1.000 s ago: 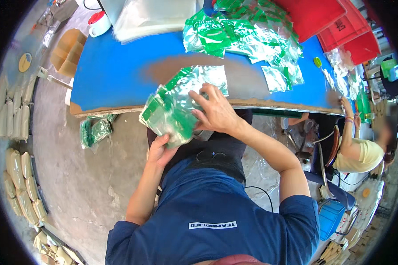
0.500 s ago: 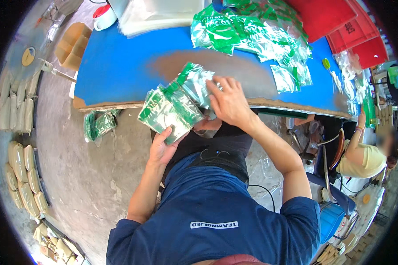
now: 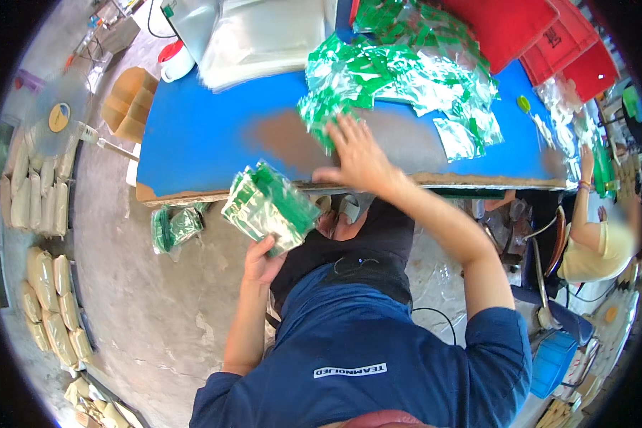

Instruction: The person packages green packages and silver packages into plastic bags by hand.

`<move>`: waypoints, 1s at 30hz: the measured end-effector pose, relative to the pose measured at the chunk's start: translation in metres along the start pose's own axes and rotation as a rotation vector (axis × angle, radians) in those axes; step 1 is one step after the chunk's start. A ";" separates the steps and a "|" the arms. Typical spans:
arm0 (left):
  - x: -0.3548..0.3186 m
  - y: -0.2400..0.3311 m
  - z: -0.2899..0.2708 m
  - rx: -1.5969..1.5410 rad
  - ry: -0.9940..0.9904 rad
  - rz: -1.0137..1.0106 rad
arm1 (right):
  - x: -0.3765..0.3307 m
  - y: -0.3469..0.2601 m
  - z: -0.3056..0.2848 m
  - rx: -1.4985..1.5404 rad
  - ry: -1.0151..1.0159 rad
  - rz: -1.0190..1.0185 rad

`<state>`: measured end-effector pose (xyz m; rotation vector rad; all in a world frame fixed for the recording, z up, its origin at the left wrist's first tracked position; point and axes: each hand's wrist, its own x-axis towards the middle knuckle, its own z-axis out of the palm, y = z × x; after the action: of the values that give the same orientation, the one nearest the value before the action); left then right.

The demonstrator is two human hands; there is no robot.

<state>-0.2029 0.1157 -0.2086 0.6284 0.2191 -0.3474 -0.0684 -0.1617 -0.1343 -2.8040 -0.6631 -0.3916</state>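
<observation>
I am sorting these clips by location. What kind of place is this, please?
Probably a small packing workshop: a blue worktable heaped with shiny green-and-silver foil pouches, red plastic crates behind it, and filled pale sacks lined up on the bare concrete floor.

- The blue table top with its worn brown patch [image 3: 214, 143] is bare on its left half, open for a hand.
- A heap of green-and-silver foil packets [image 3: 406, 71] crowds the far right of the table.
- Clear plastic bags in a stack [image 3: 264, 36] block the far edge.
- Red plastic crates [image 3: 542, 36] close off the right corner.
- A seated person in a yellow shirt [image 3: 599, 242] fills the right end.
- The grey concrete floor [image 3: 128, 299] to the left is open, apart from a green packet bundle [image 3: 175, 228] lying below the table edge.
</observation>
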 end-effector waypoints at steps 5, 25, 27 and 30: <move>0.009 0.009 -0.006 -0.116 -0.187 -0.127 | -0.042 -0.048 -0.014 0.330 0.182 -0.182; 0.010 0.013 0.040 -0.049 0.105 0.030 | -0.010 -0.025 -0.019 0.562 -0.121 -0.442; 0.009 0.008 0.025 -0.009 0.119 0.048 | 0.020 -0.013 -0.022 0.476 0.058 -0.280; 0.012 0.007 0.031 -0.029 0.091 0.042 | 0.083 0.059 -0.016 0.157 0.375 -0.067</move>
<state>-0.1859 0.0992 -0.1843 0.6203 0.2971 -0.2750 0.0272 -0.1847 -0.1037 -2.4695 -0.6682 -0.8142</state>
